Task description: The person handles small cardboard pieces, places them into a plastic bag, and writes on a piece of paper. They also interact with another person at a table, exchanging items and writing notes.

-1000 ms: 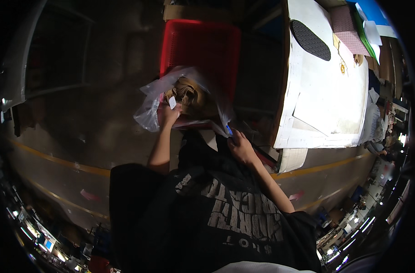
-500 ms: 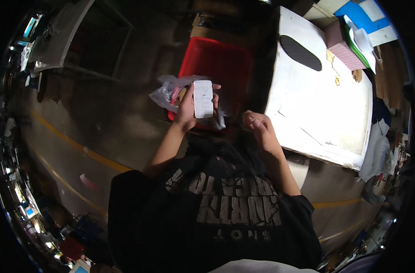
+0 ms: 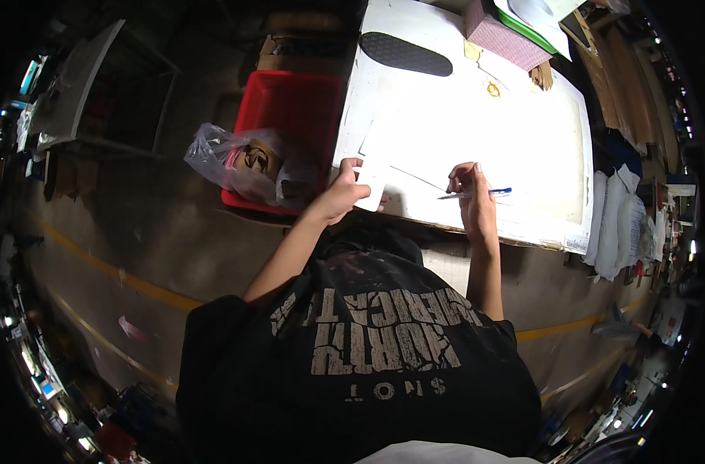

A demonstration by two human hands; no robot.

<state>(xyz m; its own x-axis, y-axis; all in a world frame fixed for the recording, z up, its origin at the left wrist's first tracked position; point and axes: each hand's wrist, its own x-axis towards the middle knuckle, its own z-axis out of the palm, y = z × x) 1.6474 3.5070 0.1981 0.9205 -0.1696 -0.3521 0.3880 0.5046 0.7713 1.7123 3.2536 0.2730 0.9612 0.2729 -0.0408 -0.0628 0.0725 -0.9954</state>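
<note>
My left hand (image 3: 342,195) holds a small white card (image 3: 372,191) by its edge, over the near left edge of the white-topped table (image 3: 414,139). The card's face is washed out by glare. To its right, my right hand (image 3: 479,203) is closed on a pen (image 3: 499,191) with a blue end, its tip pointing left above the tabletop. A dark, textured shoe sole (image 3: 407,54) lies at the table's far left. Near the far side sits a small orange-yellow ring-shaped thing (image 3: 492,90).
Left of the table stands a red plastic crate (image 3: 248,100) with a clear plastic bag (image 3: 212,151) over its near side and brown material in the bag. A pink box (image 3: 496,37) sits at the table's back. White sacks (image 3: 619,220) hang beyond its right edge.
My view has swung right, bringing the table to the middle. Both hands have moved from by the crate to over the table's edge. The pen now shows in my right hand.
</note>
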